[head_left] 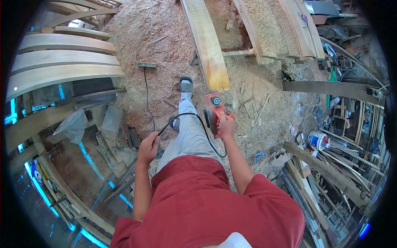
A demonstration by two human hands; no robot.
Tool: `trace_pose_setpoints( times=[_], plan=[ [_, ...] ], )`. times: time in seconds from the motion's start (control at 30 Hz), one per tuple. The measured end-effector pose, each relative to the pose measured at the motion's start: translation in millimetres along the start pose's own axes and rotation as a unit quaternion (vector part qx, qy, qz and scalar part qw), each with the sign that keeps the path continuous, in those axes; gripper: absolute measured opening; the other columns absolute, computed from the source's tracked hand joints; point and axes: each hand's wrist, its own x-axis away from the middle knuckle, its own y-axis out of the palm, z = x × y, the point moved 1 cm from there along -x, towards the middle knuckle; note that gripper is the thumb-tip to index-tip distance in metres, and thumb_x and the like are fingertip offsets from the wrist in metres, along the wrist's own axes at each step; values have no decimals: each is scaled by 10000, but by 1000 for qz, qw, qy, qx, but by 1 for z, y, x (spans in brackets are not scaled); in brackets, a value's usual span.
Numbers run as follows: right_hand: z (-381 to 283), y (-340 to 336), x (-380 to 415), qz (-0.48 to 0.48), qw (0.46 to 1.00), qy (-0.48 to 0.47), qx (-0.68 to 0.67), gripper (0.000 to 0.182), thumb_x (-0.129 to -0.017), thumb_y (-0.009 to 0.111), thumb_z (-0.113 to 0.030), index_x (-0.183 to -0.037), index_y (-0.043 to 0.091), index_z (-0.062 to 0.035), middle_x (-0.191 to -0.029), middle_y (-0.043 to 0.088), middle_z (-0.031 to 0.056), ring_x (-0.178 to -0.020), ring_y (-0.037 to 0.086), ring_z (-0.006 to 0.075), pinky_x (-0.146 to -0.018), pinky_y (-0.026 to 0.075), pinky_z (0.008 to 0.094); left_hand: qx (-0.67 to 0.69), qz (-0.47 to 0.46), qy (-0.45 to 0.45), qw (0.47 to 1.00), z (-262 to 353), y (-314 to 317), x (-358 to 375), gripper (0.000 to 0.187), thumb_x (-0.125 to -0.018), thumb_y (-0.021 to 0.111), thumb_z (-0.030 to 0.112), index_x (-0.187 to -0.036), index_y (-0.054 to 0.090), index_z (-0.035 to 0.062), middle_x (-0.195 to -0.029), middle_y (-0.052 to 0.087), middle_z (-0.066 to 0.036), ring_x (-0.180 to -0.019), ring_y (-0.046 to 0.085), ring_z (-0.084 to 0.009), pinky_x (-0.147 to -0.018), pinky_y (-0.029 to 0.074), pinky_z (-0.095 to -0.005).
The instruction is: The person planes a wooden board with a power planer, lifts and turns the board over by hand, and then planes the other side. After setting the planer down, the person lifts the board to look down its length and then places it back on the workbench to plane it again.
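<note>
My right hand [225,125] is wrapped round the handle of a red electric planer [214,110]. The planer's front end is right at the near end of a long pale wooden beam [206,45], which runs away from me. In my left hand [148,148], closed in front of my left hip, is the planer's black power cord [191,114]. From that hand the cord arches over my leg and loops back below the planer.
Wood shavings cover the floor [165,45]. A power strip [147,65] lies there with its cable trailing toward me. Curved planks [66,60] are stacked at left, more boards [297,29] at far right. Scrap wood and a white bucket [316,140] crowd the right side.
</note>
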Motion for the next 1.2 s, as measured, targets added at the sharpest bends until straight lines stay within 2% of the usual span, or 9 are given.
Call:
trace_pose_setpoints(
  times=[0.57, 0.63, 0.8, 0.87, 0.9, 0.97, 1.1, 1.2],
  plan=[
    [2, 14, -27, 15, 997, -26, 69, 524, -997, 564, -418, -686, 691, -16, -564, 626, 92, -516, 638, 212, -540, 492, 372, 1, 4, -18, 1000, -11, -6, -19, 181, -1059, 555, 179, -1105, 611, 13, -904, 683, -218, -852, 684, -400, -746, 521, -412],
    [0, 18, -30, 10, 998, -49, 32, 485, -1031, 566, -388, -663, 597, -75, -549, 541, 5, -414, 488, 109, -400, 376, 289, -3, 2, -29, 1000, -8, -9, -22, 184, -1058, 557, 181, -1107, 611, 12, -904, 683, -220, -850, 684, -404, -742, 521, -413],
    [-2, 21, -44, 18, 996, -77, 42, 481, -1028, 566, -376, -657, 602, -71, -546, 541, 7, -415, 493, 115, -402, 377, 295, -5, 0, -36, 999, -5, -13, -29, 190, -1056, 564, 183, -1117, 612, 9, -906, 687, -225, -842, 688, -410, -736, 524, -416],
    [3, 22, -53, 19, 995, -82, 43, 478, -1026, 566, -374, -658, 605, -72, -546, 542, 8, -416, 496, 117, -402, 377, 298, 5, 19, -19, 1000, -5, -12, -32, 184, -1063, 534, 162, -1110, 617, 5, -789, 597, -159, -701, 588, -240, -690, 477, -352],
    [5, 23, -58, 25, 994, -92, 58, 479, -1025, 566, -379, -658, 605, -74, -547, 543, 7, -417, 496, 118, -405, 379, 299, 6, 19, -20, 1000, -5, -13, -34, 184, -1063, 534, 162, -1110, 617, 5, -789, 597, -159, -701, 588, -240, -690, 477, -352],
    [5, 26, -66, 32, 992, -101, 73, 480, -1023, 566, -384, -658, 605, -76, -548, 544, 6, -418, 497, 119, -408, 382, 301, 4, 7, -37, 999, -6, -15, -37, 185, -1055, 569, 172, -1118, 621, 6, -914, 695, -223, -850, 703, -387, -750, 532, -394],
    [-2, 31, -76, 45, 990, -103, 87, 481, -1019, 569, -394, -666, 617, -72, -556, 556, 9, -424, 510, 120, -411, 388, 301, 6, 7, -58, 998, -7, -16, -45, 178, -1057, 566, 167, -1111, 628, 9, -915, 698, -224, -858, 715, -367, -755, 534, -386],
    [-13, 34, -80, 49, 989, -102, 98, 473, -1017, 574, -386, -673, 627, -65, -558, 562, 13, -428, 520, 120, -408, 388, 301, 29, 41, -23, 998, -7, -17, -51, 176, -1060, 563, 168, -1107, 633, 13, -878, 689, -212, -801, 702, -337, -730, 525, -379]
  ],
)
